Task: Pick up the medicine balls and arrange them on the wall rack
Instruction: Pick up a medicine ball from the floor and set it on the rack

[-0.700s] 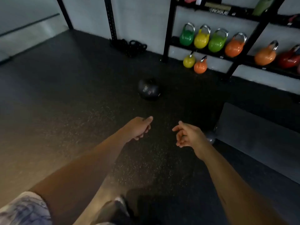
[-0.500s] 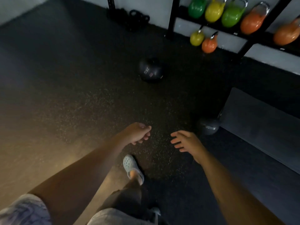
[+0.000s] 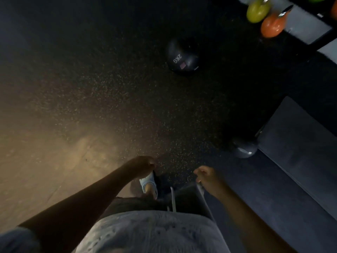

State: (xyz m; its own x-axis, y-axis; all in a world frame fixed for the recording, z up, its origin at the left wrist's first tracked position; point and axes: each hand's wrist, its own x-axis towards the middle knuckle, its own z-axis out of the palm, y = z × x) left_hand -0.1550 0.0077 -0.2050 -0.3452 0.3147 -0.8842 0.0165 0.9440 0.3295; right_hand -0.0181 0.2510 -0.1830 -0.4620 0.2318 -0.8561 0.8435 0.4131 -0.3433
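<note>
**Curled fingers, cropped rack, deep shadow**

The left grip (image 3: 142,166) curls its fingers under, out of sight, and covers the toe of a pale clog (image 3: 148,184). Whether the right grip (image 3: 206,175) holds anything cannot be told. At upper right, a motion-smeared yellow-green kettlebell (image 3: 257,10) and the rack (image 3: 324,39) are cut by the frame's edge.

The floor (image 3: 113,84) looks like dark rubber, matt and grainy, flecked with pale specks. Far on it, the medicine ball (image 3: 182,55) has a smooth dark skin with a dull sheen and pale print. At far right, the yellow-green kettlebell (image 3: 258,10) and orange kettlebell (image 3: 271,26) are glossy, with bright metal handles. The grey kettlebell (image 3: 244,148) at right shines smooth, and the mat (image 3: 300,143) beside it is matt. Near, the shirt (image 3: 155,232) is pale textured cloth and the shoe (image 3: 148,181) looks like smooth plastic.
</note>
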